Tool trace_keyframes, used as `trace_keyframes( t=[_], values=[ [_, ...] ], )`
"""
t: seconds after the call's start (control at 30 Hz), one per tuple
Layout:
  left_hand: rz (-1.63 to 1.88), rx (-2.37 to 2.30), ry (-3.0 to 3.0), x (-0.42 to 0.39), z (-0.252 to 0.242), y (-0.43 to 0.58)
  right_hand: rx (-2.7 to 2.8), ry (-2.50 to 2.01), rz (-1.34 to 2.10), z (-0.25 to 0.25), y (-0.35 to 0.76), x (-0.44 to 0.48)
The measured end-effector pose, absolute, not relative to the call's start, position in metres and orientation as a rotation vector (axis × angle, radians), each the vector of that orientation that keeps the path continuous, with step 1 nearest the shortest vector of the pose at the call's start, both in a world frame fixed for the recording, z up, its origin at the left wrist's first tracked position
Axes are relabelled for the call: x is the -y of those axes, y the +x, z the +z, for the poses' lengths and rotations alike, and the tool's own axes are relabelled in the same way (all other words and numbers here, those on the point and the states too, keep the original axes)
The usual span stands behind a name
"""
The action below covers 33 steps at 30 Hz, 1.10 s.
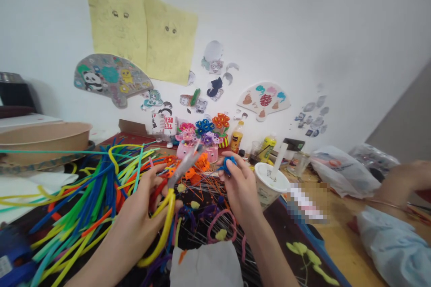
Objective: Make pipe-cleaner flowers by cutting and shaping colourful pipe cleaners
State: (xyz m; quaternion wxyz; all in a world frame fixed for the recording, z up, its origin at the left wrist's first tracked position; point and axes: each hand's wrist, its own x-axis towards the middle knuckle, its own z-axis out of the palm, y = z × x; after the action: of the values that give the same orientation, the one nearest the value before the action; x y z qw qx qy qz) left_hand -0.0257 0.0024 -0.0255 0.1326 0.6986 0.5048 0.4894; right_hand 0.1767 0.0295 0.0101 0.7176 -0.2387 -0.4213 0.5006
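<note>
My left hand (143, 208) is closed around a pair of scissors (184, 167), whose silver blades point up and away. Yellow and red show at the scissors' handle. Between the fingertips of my right hand (241, 186) is a small blue fuzzy pipe-cleaner piece (230, 165), bunched like a flower. The blades and the blue piece are apart. Just beyond the scissors lie orange pipe-cleaner flowers (202, 162). Loose pipe cleaners (101, 188) in several colours spread beside my left forearm.
Finished flower pots (210, 154) stand by the wall. A white lidded cup (271, 179) with a thick straw is right of my right hand. Bottles (237, 136) stand behind. Another person's sleeve (390, 242) is at the right edge. A brown basin (43, 141) sits at left.
</note>
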Motion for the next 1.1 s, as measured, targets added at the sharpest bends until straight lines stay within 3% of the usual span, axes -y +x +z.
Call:
trace_keyframes(
  t=[0.2, 0.67, 1.1],
  values=[
    [1.184, -1.395, 2.163, 0.001, -0.035, -0.025, 0.878, -0.489, 1.033, 0.014, 0.181, -0.030],
    [1.151, -1.378, 2.252, -0.005, -0.058, -0.026, 0.853, -0.412, 1.013, 0.017, 0.181, -0.029],
    [1.046, -1.373, 2.265, -0.001, -0.050, -0.024, 0.834, -0.369, 1.043, 0.018, 0.182, -0.029]
  ],
)
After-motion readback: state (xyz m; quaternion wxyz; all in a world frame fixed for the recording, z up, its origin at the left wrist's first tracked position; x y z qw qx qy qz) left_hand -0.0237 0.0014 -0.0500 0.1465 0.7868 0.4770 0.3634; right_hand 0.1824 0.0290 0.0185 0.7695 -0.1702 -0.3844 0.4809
